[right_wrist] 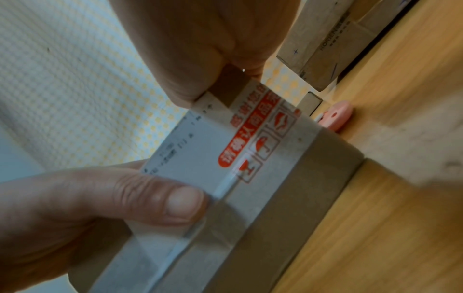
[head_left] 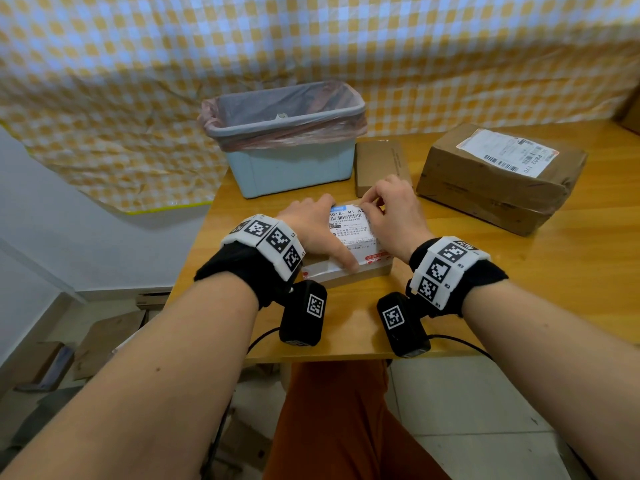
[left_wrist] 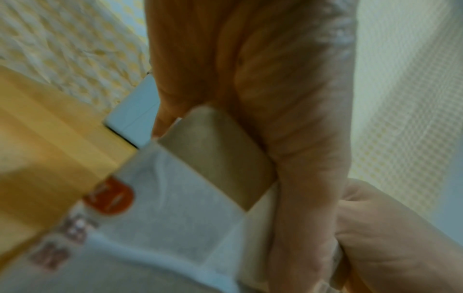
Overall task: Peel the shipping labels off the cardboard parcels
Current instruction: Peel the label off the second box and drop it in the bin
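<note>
**Both hands on the near parcel, label corner being worked**

Small cardboard parcel (head_left: 349, 271) sits flat on the wooden table (head_left: 519, 289), near the front edge, directly between the two wrists. White shipping label (head_left: 351, 226) covers most of its top face and wraps over the near edge, where red print shows.

Left hand (head_left: 311, 230) lies on the left side of the parcel. Its thumb stretches along the near edge and presses onto the label, and the fingers reach over the far left corner. It grips the box from the side; the fingers are curled round it in the left wrist view.

Right hand (head_left: 391, 216) is at the far right corner, fingers bent and pinching at the label's edge there. Whether the corner is lifted I cannot tell; the hand hides it.

Parcel's long axis runs roughly away from the person, tilted a little to the right. Label text reads upright from the person's side, barcode near the far end.

Behind: grey bin (head_left: 287, 140) with a pink liner, a thin flat box (head_left: 381, 164) beside it, and a larger parcel (head_left: 498, 178) far right with its own label (head_left: 509, 152) on top, well apart from both hands.
</note>
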